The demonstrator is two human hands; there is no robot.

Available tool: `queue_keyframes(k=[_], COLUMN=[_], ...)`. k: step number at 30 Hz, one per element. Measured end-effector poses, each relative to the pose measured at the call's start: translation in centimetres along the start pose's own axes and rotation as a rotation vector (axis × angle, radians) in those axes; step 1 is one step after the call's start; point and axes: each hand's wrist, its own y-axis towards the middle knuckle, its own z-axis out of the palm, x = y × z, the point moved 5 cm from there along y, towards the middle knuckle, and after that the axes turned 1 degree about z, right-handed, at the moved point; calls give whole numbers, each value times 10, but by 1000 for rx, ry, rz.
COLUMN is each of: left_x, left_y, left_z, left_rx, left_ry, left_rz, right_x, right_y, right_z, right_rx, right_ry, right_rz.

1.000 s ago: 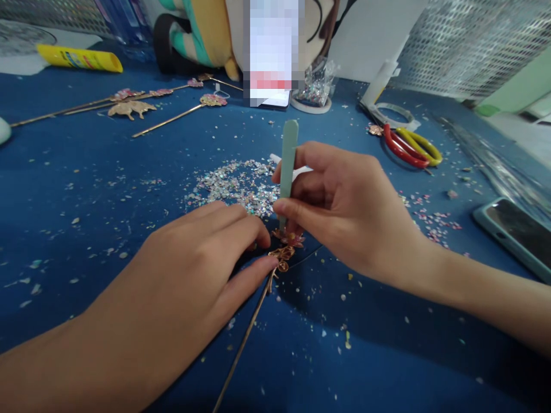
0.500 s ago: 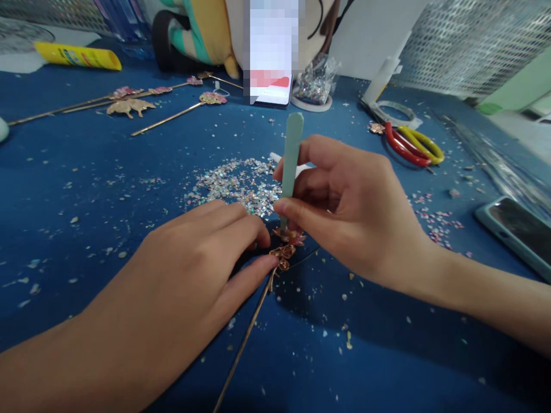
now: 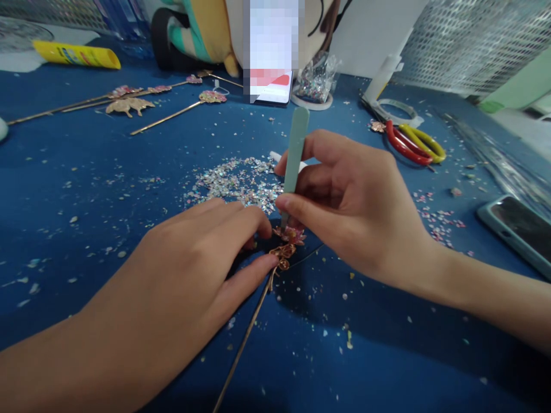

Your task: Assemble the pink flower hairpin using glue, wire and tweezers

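A hairpin with a long thin gold stick [image 3: 244,338] lies at the middle of the blue table. Its head has curled copper-coloured wire [image 3: 284,250] and a pink flower [image 3: 295,235]. My left hand [image 3: 196,258] holds the hairpin by its head, the thumb on the wire and the other fingers bent beside the flower. Between the thumb and fingers of my right hand [image 3: 357,201] stands a pair of mint-green tweezers [image 3: 296,149], nearly upright. Their metal tip meets the flower; whether it grips anything is too small to tell. Just beyond lies a pile of shiny flakes [image 3: 241,180].
More hairpins [image 3: 172,117] and a yellow glue tube [image 3: 77,55] lie at the back left. A lit phone [image 3: 273,86] leans at the back beside a bag of flakes [image 3: 316,86]. Red-and-yellow-handled pliers [image 3: 407,146], pink flakes [image 3: 441,229] and another phone [image 3: 520,232] are on the right.
The tweezers' top has tilted slightly to the right, and my right hand has shifted a little with it. My left hand and the hairpin stay in place.
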Motion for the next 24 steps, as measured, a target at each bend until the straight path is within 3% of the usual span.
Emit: queue_keyframes(k=[12,24], left_x=[-1,-4], left_y=[0,-9], left_z=[-1,5], left_rx=[-32,21], left_ry=[48,159], left_rz=[14,166], right_x=[-3,-1], right_y=[0,-1], right_z=[4,2], right_rx=[26,15], right_ry=[10,6], right_rz=[49,3])
